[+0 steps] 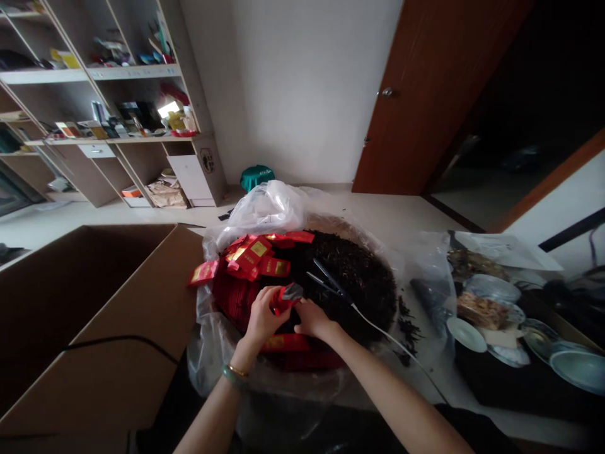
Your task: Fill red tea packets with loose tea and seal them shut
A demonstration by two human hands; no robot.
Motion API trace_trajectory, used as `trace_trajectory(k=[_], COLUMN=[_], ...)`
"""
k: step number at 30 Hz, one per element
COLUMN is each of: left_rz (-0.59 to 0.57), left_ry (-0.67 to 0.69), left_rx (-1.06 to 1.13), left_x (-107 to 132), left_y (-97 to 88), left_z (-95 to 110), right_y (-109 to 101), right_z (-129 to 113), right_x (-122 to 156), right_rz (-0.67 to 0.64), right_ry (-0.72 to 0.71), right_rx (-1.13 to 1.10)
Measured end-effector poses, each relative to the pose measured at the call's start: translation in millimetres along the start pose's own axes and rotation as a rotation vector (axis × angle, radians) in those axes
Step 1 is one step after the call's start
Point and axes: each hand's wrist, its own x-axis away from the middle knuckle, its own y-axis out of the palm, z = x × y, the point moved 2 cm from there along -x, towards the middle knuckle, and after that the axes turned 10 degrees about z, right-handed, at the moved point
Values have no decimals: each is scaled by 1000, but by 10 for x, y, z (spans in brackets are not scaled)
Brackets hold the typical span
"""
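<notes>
In the head view, your left hand [263, 315] has its fingers closed around a red packet [282, 301], held above the dark leaves [371, 271] inside the clear plastic liner [203, 353]; your right hand [314, 317] sits just beside it, fingers curled, though you cannot tell whether they grip anything. Ahead of your hands, black tongs [346, 296] lie spread on the leaves, with loose red packets [253, 254] heaped to their left.
</notes>
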Motion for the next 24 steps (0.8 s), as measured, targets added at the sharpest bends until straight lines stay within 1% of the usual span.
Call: trace_trajectory(k=[3, 5, 8, 10, 12, 16, 19, 22, 24], left_rz=[-2, 3, 14, 18, 15, 7, 2, 9, 16], left_ry=[3, 7, 5, -1, -9, -22, -24, -20, -16], left_rx=[-7, -17, -38, -51, -65, -93, -101, -102, -103], left_x=[-3, -8, -18, -24, -30, -39, -50, -65, -71], left_y=[1, -3, -13, -15, -4, 53, 111, 152, 162], left_z=[-17, -33, -53, -60, -59, -37, -4, 34, 55], right_y=[-69, -168, -400, -594, -789, -1108, -1218, -1200, -1162], right_z=[-5, 5, 47, 89, 127, 119, 28, -99, -170], right_x=[-6, -20, -52, -65, -59, 16, 94, 149, 173], right_rz=[24, 75, 242, 386, 500, 629, 669, 613, 561], right_ry=[3, 10, 2, -4, 9, -23, -82, -154, -169], right_rx=[-47, -97, -238, -352, -423, -433, -370, -286, -227])
